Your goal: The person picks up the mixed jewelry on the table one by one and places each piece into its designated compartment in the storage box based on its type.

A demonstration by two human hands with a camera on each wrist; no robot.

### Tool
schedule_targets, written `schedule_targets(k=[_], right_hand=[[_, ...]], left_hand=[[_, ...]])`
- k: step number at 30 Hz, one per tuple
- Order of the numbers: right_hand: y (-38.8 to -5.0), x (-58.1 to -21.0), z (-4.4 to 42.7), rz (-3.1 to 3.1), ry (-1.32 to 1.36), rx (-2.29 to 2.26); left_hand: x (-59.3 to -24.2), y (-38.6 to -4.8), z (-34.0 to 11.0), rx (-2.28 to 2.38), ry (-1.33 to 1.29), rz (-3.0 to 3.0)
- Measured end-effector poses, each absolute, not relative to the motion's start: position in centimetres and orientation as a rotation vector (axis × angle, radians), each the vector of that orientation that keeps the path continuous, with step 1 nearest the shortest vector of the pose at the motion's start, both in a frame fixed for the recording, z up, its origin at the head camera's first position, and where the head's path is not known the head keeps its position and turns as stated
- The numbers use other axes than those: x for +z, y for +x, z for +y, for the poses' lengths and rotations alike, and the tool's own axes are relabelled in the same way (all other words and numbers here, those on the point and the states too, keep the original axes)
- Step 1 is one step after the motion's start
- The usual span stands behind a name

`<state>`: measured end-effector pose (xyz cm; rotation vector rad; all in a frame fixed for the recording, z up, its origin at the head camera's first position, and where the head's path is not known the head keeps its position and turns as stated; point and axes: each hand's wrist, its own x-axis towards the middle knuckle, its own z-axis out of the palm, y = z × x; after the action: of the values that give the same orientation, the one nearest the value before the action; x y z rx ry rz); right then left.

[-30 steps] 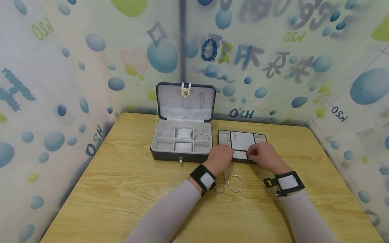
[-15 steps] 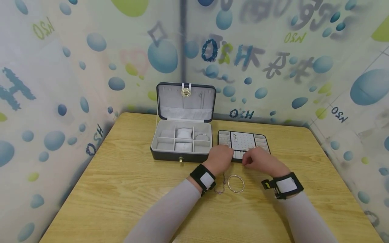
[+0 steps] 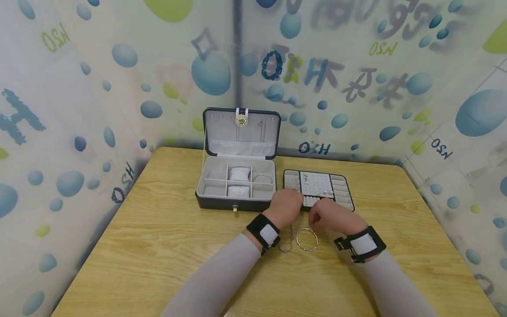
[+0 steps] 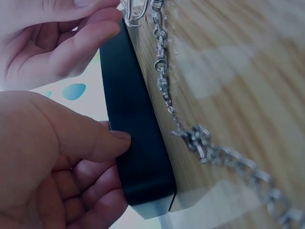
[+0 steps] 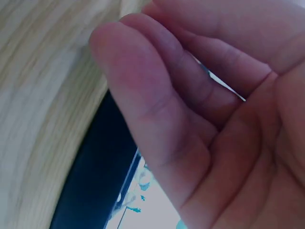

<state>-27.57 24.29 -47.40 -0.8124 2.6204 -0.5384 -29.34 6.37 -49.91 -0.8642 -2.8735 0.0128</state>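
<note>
My left hand grips the front left corner of the black-edged jewelry tray. In the left wrist view its thumb lies on the tray's dark side, with fingers bent behind. My right hand is at the tray's front edge, fingers loosely bent; the right wrist view shows nothing held in that hand. Small earrings sit on the tray's dotted panel. On the table in front lie a silver bangle and a chain bracelet, partly hidden by my left wrist.
A dark jewelry box stands open left of the tray, with white cushions and a bangle in its compartments. Thin necklaces hang inside its raised lid. Patterned walls border the wooden table behind and at both sides.
My right hand has come from the tray's front compartments leftward and toward me, uncovering earrings and the tray's right side. My left hand keeps its grip on the tray.
</note>
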Motion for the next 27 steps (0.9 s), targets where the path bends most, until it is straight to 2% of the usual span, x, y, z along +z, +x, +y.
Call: schedule_targets(k=[27], right_hand=[[-27.4,-48.9,23.2,2.65,-0.732,-0.495]], left_hand=[[-49.4,-29.1,6.3,0.016,-0.868,-2.909]])
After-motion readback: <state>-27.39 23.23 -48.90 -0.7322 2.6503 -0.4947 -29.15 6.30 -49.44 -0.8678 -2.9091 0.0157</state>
